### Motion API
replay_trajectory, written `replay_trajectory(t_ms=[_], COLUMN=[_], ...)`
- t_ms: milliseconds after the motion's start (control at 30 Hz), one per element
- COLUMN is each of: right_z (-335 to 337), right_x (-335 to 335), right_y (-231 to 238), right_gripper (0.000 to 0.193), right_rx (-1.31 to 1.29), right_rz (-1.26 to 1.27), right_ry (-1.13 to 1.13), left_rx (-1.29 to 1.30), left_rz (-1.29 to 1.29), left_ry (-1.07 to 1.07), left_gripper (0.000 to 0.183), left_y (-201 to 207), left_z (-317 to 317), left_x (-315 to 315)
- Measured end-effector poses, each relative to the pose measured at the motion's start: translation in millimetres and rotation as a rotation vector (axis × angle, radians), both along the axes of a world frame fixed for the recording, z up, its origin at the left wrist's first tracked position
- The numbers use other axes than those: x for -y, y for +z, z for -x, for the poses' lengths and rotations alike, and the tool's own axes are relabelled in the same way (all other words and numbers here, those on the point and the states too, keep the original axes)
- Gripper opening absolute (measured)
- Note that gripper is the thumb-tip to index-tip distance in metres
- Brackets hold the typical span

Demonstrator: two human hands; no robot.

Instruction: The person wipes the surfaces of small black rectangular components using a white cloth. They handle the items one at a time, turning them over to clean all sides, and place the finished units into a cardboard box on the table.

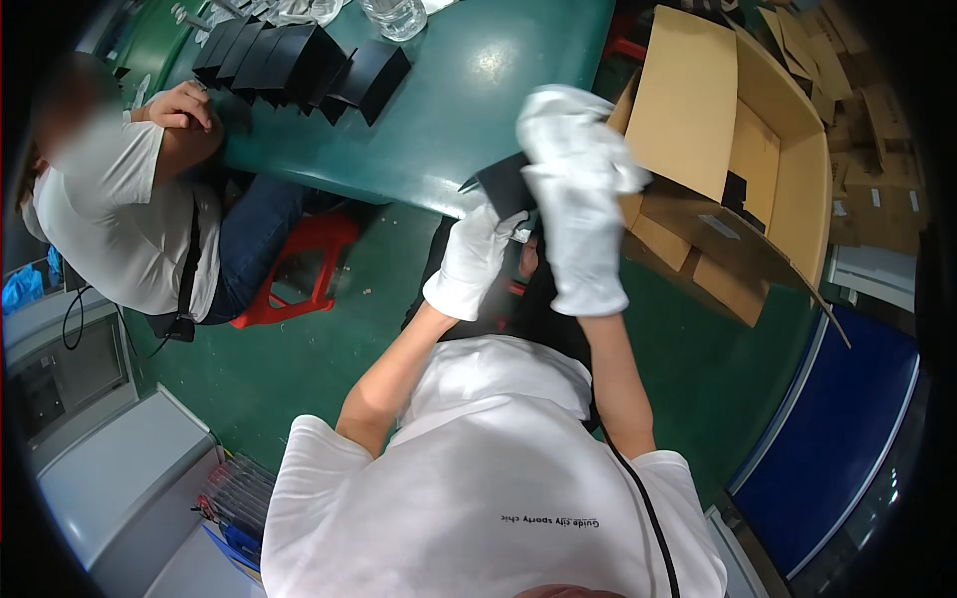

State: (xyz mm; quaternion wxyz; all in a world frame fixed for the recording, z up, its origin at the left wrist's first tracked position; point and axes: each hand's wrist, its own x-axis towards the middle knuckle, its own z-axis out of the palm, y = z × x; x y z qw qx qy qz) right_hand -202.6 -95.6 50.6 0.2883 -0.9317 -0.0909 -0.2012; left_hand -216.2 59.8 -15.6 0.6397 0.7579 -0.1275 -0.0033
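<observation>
My left hand (471, 261), in a white glove, grips a small black box (505, 186) by its near side, just off the table's front edge. Just right of the box is my right hand (580, 214), also in a white glove and smeared by motion. Its fingers cannot be made out, nor whether some of the white bulk around them is a cloth. Farther left on the green table (469, 110) stands a row of similar black boxes (279, 65).
A large open cardboard box (688, 100) stands to my right, its flap near my right hand. At left, a person (130, 219) sits on a red stool (309, 264) with an arm bent by the table. A clear plastic container (394, 15) is at the table's back.
</observation>
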Motion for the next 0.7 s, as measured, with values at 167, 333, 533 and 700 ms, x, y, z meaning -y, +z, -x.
replay_trajectory(t_ms=[167,333,533,700], right_z=[0.4,39.9,37.5,-6.4], right_x=[-43.5,-63.8,9.9,9.5], right_y=[5.9,29.5,42.2,57.7], right_gripper=[0.046,0.038,0.039,0.043], right_rx=[-0.028,-0.134,-0.131,0.095], right_rz=[0.118,-0.59,-0.394,-1.064], right_ry=[0.061,0.48,0.081,0.367], left_rx=[0.03,0.347,-0.175,0.056], left_rz=[-0.084,-0.326,0.266,0.124], left_ry=[-0.044,0.029,0.004,0.02], left_gripper=[0.035,0.036,0.03,0.021], left_y=[-3.9,9.0,70.8,73.6], left_z=[-2.6,5.0,-18.9,-25.4], left_x=[-13.7,-25.5,-23.1,-10.3])
